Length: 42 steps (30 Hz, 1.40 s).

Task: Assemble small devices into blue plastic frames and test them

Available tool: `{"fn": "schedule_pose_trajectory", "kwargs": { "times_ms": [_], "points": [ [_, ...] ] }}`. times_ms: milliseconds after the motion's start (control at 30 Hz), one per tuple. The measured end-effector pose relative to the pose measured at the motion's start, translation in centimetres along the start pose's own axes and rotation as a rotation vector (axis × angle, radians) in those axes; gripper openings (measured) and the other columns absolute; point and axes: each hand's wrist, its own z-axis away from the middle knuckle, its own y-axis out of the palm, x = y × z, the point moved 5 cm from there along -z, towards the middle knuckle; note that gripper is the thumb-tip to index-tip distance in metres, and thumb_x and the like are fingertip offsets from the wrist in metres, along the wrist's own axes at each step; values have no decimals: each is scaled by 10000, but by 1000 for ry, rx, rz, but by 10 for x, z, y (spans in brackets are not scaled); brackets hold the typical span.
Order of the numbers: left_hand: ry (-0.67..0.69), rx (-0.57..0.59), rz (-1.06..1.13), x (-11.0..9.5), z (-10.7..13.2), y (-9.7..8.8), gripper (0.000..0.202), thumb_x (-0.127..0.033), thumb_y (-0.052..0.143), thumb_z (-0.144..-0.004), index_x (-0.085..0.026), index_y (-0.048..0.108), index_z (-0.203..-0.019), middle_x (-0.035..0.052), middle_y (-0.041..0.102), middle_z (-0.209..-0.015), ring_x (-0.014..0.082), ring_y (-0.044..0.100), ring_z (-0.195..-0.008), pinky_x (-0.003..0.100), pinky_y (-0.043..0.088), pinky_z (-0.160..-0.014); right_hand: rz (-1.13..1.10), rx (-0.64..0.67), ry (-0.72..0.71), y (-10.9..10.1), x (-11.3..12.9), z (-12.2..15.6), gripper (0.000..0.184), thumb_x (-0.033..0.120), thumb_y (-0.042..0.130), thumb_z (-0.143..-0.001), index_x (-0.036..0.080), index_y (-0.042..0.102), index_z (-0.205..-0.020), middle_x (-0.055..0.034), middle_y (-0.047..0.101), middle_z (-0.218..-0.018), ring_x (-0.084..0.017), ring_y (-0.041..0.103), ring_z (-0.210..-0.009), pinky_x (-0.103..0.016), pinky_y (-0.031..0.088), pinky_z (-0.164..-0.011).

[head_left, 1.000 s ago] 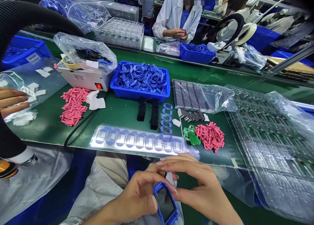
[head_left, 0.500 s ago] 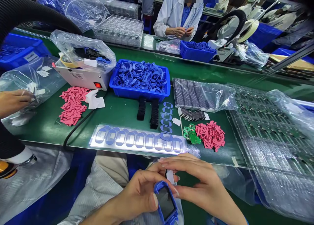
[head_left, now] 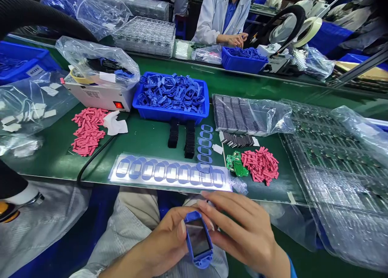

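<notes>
My left hand [head_left: 160, 239] is closed around a blue plastic housing [head_left: 201, 261] with a dark rectangular display [head_left: 198, 239] in its opening, thumb on the left edge. My right hand [head_left: 242, 233] bends over the housing's upper right side, fingertips close together against or beside it. What those fingers pinch is mostly hidden; only a small pale bit shows. Just beyond my hands, a clear sheet [head_left: 113, 173] bears a row of blue oval film pieces [head_left: 159, 170]. Green circuit boards [head_left: 238, 164] and pink strips [head_left: 260, 164] lie to the right.
A blue bin [head_left: 142, 111] of blue plastic parts stands mid-bench, with black stacked pieces [head_left: 190, 140] before it. Left are pink strips [head_left: 87, 130] and a white box [head_left: 100, 96]; right are bagged dark pieces [head_left: 236, 114] and clear trays [head_left: 327, 181]. A co-worker [head_left: 222, 23] sits opposite.
The housing has moved slightly left and turned more upright. My right fingers have come over its upper side, covering the white piece seen earlier. A neighbour's hand at left has gone from view.
</notes>
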Motion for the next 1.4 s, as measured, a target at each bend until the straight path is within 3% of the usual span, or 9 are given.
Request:
{"fn": "schedule_pose_trajectory", "kwargs": {
  "times_ms": [167,267,633,800,967,1167,1267,1400],
  "points": [
    [10,-108,52,7,0,-10,328,-461,747,-673,-166,756,-817,29,677,-800,144,591,-775,237,435,-732,147,-1,-83,3,2,5,268,266,524,-902,83,672,-1032,-135,705,-1029,-240,673,-954,-319,590,-696],
    [8,-112,57,12,-1,-11,314,-453,750,-673,-169,760,-808,26,687,-785,141,599,-749,243,433,-744,152,-9,-100,2,1,11,251,247,551,-883,74,677,-1016,-126,708,-1019,-234,678,-947,-309,598,-708],
    [14,-41,-4,4,-4,10,344,-480,745,-663,-161,753,-792,17,571,-792,121,558,-719,229,435,-707,-31,-42,-56,0,1,22,203,169,541,-887,56,617,-1038,-209,685,-1027,-186,693,-855,-263,576,-667],
    [-18,-63,-20,2,-5,13,389,-519,769,-597,-166,760,-760,16,536,-816,114,520,-697,196,400,-626,-186,-109,55,4,-6,32,178,133,551,-864,168,551,-1039,-172,587,-1210,-162,694,-731,-280,565,-582],
    [15,25,-99,-1,-6,16,351,-511,739,-648,-198,768,-803,-4,548,-705,101,512,-670,186,407,-658,-62,-57,-8,6,-5,20,255,170,554,-853,132,583,-1104,-171,653,-1138,-182,687,-884,-265,568,-646],
    [-17,12,-21,3,-3,16,391,-518,757,-618,-164,757,-785,12,569,-716,101,534,-669,191,426,-659,16,-38,-77,1,0,17,256,258,514,-904,93,638,-1055,-167,699,-1029,-195,675,-935,-271,574,-702],
    [-26,20,16,5,-4,17,386,-511,754,-631,-156,750,-781,10,566,-710,96,539,-665,188,434,-664,29,-33,-69,1,0,24,312,305,502,-918,91,618,-1112,-156,687,-1069,-204,657,-996,-282,577,-754],
    [-30,-14,24,8,-4,14,369,-492,771,-619,-154,751,-766,7,572,-709,102,547,-681,196,433,-686,-1,-8,-63,1,-1,34,317,242,516,-908,87,583,-1176,-148,638,-1167,-204,648,-1023,-288,581,-788]
  ]
}}
